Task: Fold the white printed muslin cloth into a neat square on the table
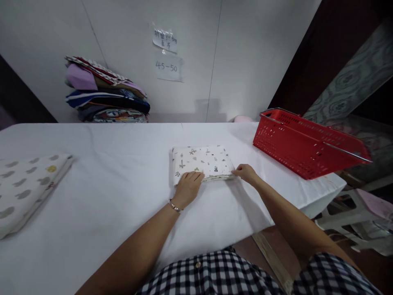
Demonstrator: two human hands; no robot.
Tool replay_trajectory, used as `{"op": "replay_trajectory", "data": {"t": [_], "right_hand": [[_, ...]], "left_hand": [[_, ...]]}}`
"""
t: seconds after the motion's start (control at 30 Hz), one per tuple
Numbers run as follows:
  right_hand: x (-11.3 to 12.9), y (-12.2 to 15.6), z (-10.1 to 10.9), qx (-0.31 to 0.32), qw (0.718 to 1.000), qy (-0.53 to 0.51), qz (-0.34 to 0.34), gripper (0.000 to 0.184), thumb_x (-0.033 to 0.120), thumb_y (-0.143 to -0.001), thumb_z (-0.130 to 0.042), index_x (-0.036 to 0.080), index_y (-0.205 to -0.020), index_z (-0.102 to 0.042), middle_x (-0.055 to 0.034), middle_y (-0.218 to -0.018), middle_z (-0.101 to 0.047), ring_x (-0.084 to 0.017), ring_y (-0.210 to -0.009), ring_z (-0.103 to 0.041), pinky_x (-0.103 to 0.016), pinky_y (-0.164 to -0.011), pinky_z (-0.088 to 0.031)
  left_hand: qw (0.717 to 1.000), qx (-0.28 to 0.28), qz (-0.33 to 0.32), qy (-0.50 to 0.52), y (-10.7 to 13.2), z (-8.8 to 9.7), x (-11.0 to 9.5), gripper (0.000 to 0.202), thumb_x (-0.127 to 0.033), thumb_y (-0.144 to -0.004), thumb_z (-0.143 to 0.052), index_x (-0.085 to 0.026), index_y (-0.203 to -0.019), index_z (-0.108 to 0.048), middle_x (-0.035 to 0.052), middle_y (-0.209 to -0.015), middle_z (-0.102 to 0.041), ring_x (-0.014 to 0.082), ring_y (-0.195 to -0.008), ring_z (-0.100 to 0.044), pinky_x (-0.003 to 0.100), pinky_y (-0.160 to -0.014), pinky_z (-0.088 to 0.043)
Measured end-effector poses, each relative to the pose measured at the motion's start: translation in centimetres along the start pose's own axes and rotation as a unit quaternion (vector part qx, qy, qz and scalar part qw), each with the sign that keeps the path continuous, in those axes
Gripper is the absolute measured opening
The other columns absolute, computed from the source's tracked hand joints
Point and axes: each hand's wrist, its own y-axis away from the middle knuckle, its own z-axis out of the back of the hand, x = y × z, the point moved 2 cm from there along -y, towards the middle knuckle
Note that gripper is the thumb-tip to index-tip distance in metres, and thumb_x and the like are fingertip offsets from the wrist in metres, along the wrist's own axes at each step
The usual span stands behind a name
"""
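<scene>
A folded white cloth (204, 160) printed with small grey plant shapes and little figures lies flat on the table, its layered edge facing me. My left hand (188, 187) rests on the near left part of this cloth, fingers lying flat on top and the thumb hard to see. At the near right corner, my right hand (245, 173) is closed, with thumb and forefinger pinching the cloth's edge. Farther left lies another folded white cloth (21, 186) with grey shapes and one yellow one, apart from both hands.
A white sheet (116, 196) covers the table. On the right stands a red perforated basket (294, 141) with metal handles. Folded fabrics (107, 96) are stacked against the wall at the back left. Paper notes (168, 66) hang on the wall. Beyond the right edge is a pale stool (353, 217).
</scene>
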Motion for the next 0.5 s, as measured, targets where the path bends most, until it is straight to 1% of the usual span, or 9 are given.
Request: {"op": "replay_trajectory", "data": {"t": [0.2, 0.37, 0.5], "right_hand": [[0.27, 0.37, -0.09, 0.017, 1.0, 0.005, -0.013, 0.021, 0.036, -0.07, -0.063, 0.017, -0.063, -0.06, 0.0013, -0.051, -0.052, -0.011, -0.05, -0.048, -0.022, -0.049, -0.03], [0.32, 0.07, -0.13, 0.014, 1.0, -0.001, -0.021, 0.02, 0.035, -0.068, -0.065, 0.017, -0.063, -0.059, 0.0021, -0.048, -0.051, -0.011, -0.049, -0.047, -0.022, -0.047, -0.03], [0.36, 0.03, -0.32, 0.037, 0.998, -0.021, -0.036, 0.022, 0.035, -0.068, -0.066, 0.016, -0.059, -0.057, 0.0024, -0.041, -0.047, -0.01, -0.044, -0.044, -0.021, -0.043, -0.028]], "left_hand": [[1.0, 0.012, 0.002, 0.012, -0.04, 0.04, 0.1, 0.034, -0.013, -0.085, -0.045, -0.022, -0.117, -0.051, 0.006, -0.116, -0.059, 0.0198, -0.109, -0.05, 0.037, -0.088, -0.038], [1.0, 0.017, 0.004, 0.015, -0.04, -0.04, 0.22, 0.034, -0.014, -0.085, -0.046, -0.022, -0.117, -0.051, 0.0062, -0.117, -0.058, 0.0206, -0.109, -0.05, 0.038, -0.088, -0.038], [1.0, 0.017, 0.006, 0.017, -0.03, -0.06, 0.24, 0.034, -0.015, -0.085, -0.047, -0.022, -0.118, -0.05, 0.0064, -0.117, -0.058, 0.0209, -0.11, -0.049, 0.038, -0.089, -0.038]]}}
